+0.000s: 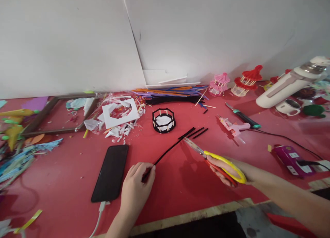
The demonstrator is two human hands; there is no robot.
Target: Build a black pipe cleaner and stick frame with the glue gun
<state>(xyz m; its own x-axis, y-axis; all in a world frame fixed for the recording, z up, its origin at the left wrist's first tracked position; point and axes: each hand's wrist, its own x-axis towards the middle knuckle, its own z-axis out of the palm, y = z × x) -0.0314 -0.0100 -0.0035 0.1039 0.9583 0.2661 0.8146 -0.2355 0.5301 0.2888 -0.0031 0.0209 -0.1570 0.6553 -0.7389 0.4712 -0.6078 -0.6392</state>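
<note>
My left hand (136, 188) pinches the near end of a long black pipe cleaner (170, 149) that runs up and to the right over the red table (180, 176). My right hand (227, 169) grips yellow-and-red scissors (206, 154), whose blades point left and meet the pipe cleaner near its far end. Three short black cut pieces (197, 132) lie just beyond the blade tips. A small round black-and-white frame with wooden posts (163, 120) stands behind them.
A black phone (110, 172) on a charging cable lies left of my left hand. Coloured pipe cleaners (172, 92), white foam scraps (118, 116), a pink glue gun (234, 126), small pagoda models (246, 80), a white bottle (291, 82) and a power strip (291, 159) sit around.
</note>
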